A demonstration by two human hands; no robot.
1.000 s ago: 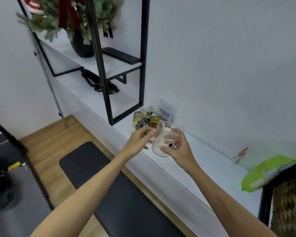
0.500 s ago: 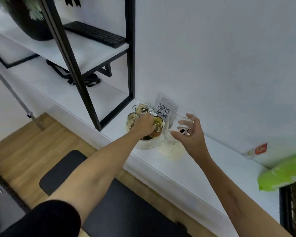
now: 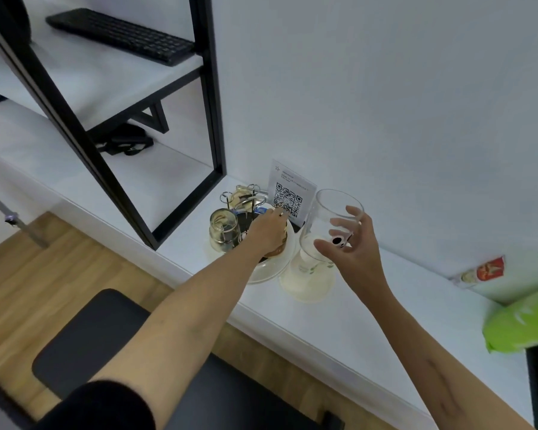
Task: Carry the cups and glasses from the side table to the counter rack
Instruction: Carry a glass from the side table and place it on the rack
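The right hand (image 3: 353,248) had a big clear glass (image 3: 330,221) in its grasp, thumb on the near side and fingers curled round the far wall, showing through the glass. There was a little black-and-white mark on the glass just by the thumb. The glass sat upright above a cream, cloudy-looking base (image 3: 306,279) on the white counter (image 3: 385,321); whether the two were one piece or only touching, I couldn't tell. The left hand (image 3: 266,234) was out over the wire rack (image 3: 246,198), knuckles up, fingers stretched towards the card with the square code (image 3: 289,193) propped against the wall. What that hand had hold of, if anything, was hidden beneath it, so its grip was anybody's guess. Just left of it stood a small glass jar (image 3: 224,229), mouth up, on the rack's round clear tray (image 3: 267,271). More small glasses showed behind the wire loops, blurred. Further left rose the black frame (image 3: 213,88) of a shelf unit, a black keyboard (image 3: 121,35) lying on its upper shelf and a bundle of dark cable (image 3: 126,144) on the level below. Off at the right edge lay a bright green packet (image 3: 522,321), well apart from the glasses, and below the counter ran a black padded bench (image 3: 84,346) over the wooden floor (image 3: 44,265).
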